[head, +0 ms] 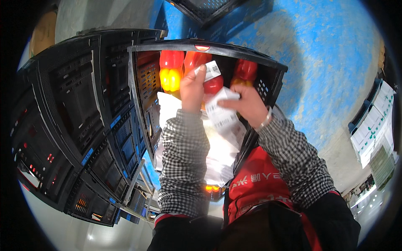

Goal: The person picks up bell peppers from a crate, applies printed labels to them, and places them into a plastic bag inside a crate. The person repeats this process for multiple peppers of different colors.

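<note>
My left hand (193,89) pinches a small white printed label (209,72) between thumb and fingers. Close by on the right, my right hand (248,103) grips a strip of white printed labels (221,109), which hangs down and is partly blurred. Both hands are above a black plastic crate (207,46). Inside it are red bell peppers (172,59) and yellow ones (170,79), some seemingly packed in pairs. White paper or film (216,150) covers the near part of the crate, partly hidden by my left sleeve.
Stacked black plastic crates (75,100) rise on the left, some with blue tags. Another black crate (204,9) stands on the blue-painted floor (329,62) beyond. At the far right are white boxes (373,125) with green marks. A cardboard box (44,33) stands at the upper left.
</note>
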